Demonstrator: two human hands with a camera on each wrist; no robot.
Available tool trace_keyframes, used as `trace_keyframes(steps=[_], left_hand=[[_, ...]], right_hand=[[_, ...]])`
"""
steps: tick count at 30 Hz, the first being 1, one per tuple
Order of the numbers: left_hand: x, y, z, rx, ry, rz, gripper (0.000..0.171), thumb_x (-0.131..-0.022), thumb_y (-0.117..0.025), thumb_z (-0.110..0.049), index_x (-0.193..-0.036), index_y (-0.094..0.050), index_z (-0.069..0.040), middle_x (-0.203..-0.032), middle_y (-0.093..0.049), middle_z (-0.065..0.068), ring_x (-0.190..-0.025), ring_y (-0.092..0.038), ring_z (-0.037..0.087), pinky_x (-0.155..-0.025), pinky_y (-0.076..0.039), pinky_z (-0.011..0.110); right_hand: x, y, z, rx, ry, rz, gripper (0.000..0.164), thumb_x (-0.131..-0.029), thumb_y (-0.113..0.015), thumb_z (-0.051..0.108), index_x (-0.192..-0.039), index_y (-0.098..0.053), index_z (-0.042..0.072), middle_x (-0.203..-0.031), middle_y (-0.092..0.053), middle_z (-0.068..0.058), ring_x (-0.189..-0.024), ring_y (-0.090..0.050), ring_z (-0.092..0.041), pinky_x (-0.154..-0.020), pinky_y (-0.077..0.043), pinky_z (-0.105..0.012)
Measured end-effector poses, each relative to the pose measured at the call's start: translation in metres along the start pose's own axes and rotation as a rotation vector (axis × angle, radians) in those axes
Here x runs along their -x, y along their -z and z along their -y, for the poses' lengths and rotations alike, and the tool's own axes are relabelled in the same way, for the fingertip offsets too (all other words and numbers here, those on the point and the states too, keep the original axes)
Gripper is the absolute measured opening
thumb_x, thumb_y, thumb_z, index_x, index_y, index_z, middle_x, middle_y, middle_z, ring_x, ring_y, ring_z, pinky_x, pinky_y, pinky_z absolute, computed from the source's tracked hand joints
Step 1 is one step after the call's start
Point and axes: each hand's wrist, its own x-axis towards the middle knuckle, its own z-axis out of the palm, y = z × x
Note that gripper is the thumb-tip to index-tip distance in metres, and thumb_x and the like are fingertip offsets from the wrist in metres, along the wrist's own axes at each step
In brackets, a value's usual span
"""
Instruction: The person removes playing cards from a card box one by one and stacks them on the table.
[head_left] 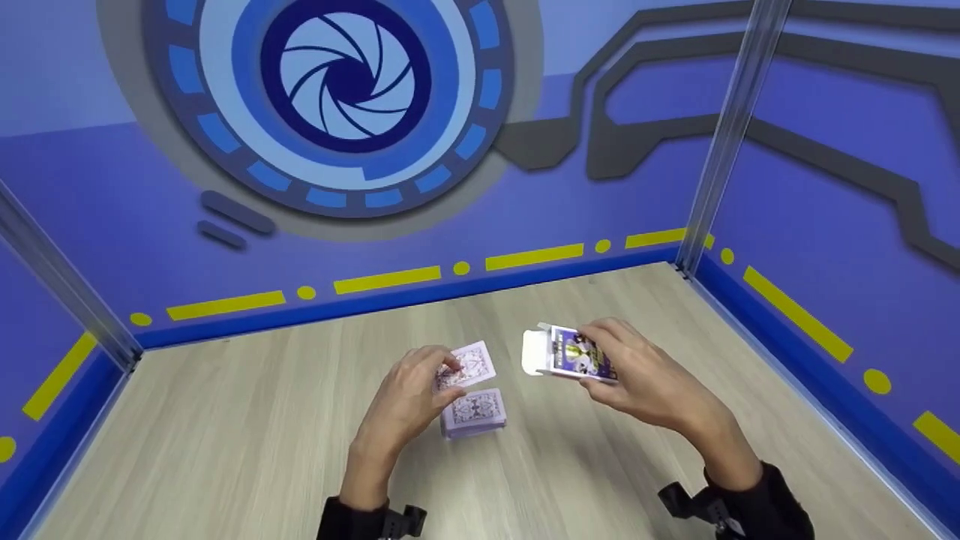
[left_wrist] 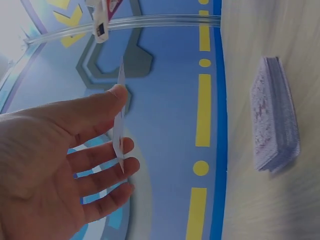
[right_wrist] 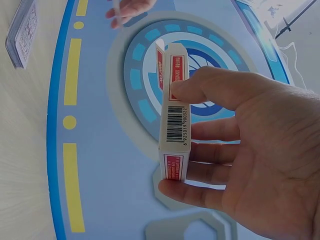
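Note:
A thin playing card (head_left: 475,363) with a patterned back is pinched between the thumb and fingers of my left hand (head_left: 406,390). In the left wrist view the card (left_wrist: 120,115) appears nearly edge-on. Below it on the table lies a squared stack of playing cards (head_left: 475,411), apart from the hand. My right hand (head_left: 646,373) grips a card box (head_left: 576,352), thumb on one side and fingers along the other. The box's white flap (head_left: 535,352) hangs open toward the left hand. In the right wrist view the box (right_wrist: 176,122) shows a barcode on its narrow side.
A pale wood-grain table (head_left: 285,420) lies beneath both hands. Blue and purple printed panels (head_left: 420,255) rise at the back and both sides, joined at the corners by metal posts (head_left: 731,142). Black bands with small devices (head_left: 750,506) sit on both wrists.

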Motion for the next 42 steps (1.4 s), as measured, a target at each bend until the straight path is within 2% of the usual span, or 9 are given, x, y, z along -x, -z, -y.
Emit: trace_keyframes(steps=[7,11,19,29,37,42], left_hand=[[-0.002,-0.019,0.007,-0.018,0.023,0.059,0.026,-0.084,-0.087,-0.016,-0.103,-0.069,-0.011,-0.114,-0.070,0.007,-0.104,-0.063,0.023,-0.089,-0.053,0.044],[-0.002,-0.030,0.008,-0.031,0.036,0.091,0.026,-0.084,-0.087,-0.015,-0.103,-0.070,-0.009,-0.111,-0.070,0.007,-0.101,-0.063,0.022,-0.088,-0.053,0.043],[0.000,-0.050,0.013,-0.076,0.002,0.116,0.023,-0.083,-0.086,-0.009,-0.100,-0.071,-0.004,-0.103,-0.071,0.008,-0.098,-0.066,0.025,-0.084,-0.054,0.044],[0.001,-0.062,0.017,-0.117,0.017,0.132,0.022,-0.081,-0.084,-0.004,-0.100,-0.072,-0.003,-0.099,-0.071,0.007,-0.093,-0.064,0.024,-0.081,-0.052,0.043],[0.003,-0.067,0.020,-0.088,0.055,0.170,0.024,-0.080,-0.083,-0.002,-0.102,-0.072,-0.001,-0.099,-0.071,0.009,-0.092,-0.064,0.025,-0.081,-0.052,0.044],[0.004,-0.071,0.022,-0.078,0.055,0.194,0.025,-0.078,-0.083,-0.001,-0.101,-0.072,-0.001,-0.098,-0.070,0.008,-0.089,-0.064,0.023,-0.079,-0.052,0.043]], right_hand=[[0.000,0.000,0.000,-0.001,0.000,0.002,0.061,-0.088,-0.082,0.021,-0.141,-0.056,0.003,-0.133,-0.057,-0.008,-0.105,-0.056,-0.015,-0.082,-0.054,-0.034],[0.000,0.000,0.000,-0.005,0.007,0.003,0.061,-0.088,-0.082,0.021,-0.141,-0.056,0.003,-0.132,-0.058,-0.008,-0.105,-0.056,-0.015,-0.082,-0.053,-0.034],[0.001,0.000,0.001,-0.007,0.000,0.025,0.061,-0.089,-0.081,0.022,-0.142,-0.055,0.003,-0.133,-0.058,-0.008,-0.105,-0.057,-0.015,-0.082,-0.054,-0.035],[0.001,0.000,0.001,0.005,0.006,0.036,0.060,-0.089,-0.080,0.021,-0.140,-0.056,0.002,-0.132,-0.059,-0.009,-0.105,-0.057,-0.016,-0.083,-0.053,-0.036],[0.002,0.001,0.001,0.004,0.010,0.041,0.060,-0.089,-0.080,0.022,-0.140,-0.056,0.003,-0.132,-0.058,-0.009,-0.107,-0.057,-0.016,-0.085,-0.053,-0.036],[0.003,0.001,0.001,-0.003,0.015,0.047,0.060,-0.089,-0.080,0.022,-0.141,-0.056,0.003,-0.132,-0.059,-0.008,-0.106,-0.057,-0.016,-0.084,-0.053,-0.036]])
